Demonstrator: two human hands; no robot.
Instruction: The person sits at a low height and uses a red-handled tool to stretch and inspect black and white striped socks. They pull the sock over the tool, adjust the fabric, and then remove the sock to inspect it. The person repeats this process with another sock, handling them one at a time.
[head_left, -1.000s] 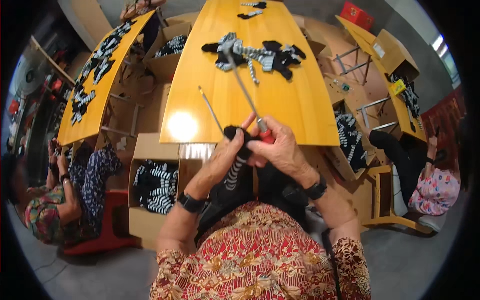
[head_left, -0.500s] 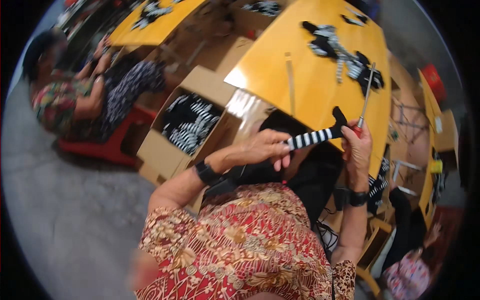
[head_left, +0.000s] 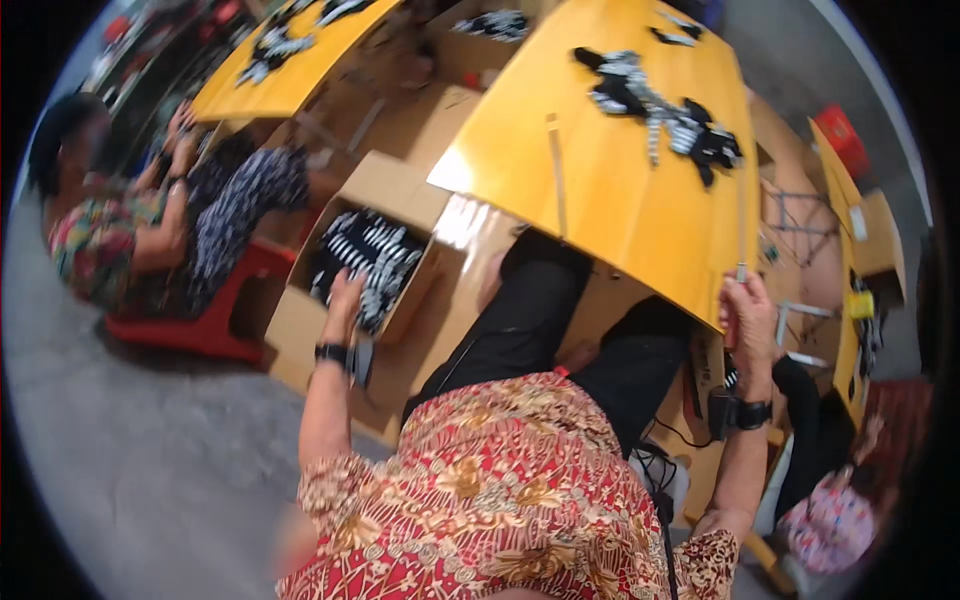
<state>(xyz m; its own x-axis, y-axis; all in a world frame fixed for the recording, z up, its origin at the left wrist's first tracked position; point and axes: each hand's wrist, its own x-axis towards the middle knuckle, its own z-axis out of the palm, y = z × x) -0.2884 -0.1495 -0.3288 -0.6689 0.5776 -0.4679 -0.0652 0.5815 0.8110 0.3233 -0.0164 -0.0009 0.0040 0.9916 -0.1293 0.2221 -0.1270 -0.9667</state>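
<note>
Hands have split wide, nothing stretched between them any more! Left hand [head_left: 347,292] dips into the carton [head_left: 395,188], over the heaped striped pieces [head_left: 375,245]; whether it grips one, I can't tell. Well off to its right, the right hand [head_left: 750,305] stays wrapped round the red-handled tool [head_left: 731,328]: long axis running up through the fist, thin shaft pointing ahead. Looks like a drop-off or pick-up, calling for fingers freed or one piece pinched. Heaped every which way below the left, the pieces share no single axis.

black-and-white striped socks [head_left: 378,250], yellow table [head_left: 610,205]
</note>
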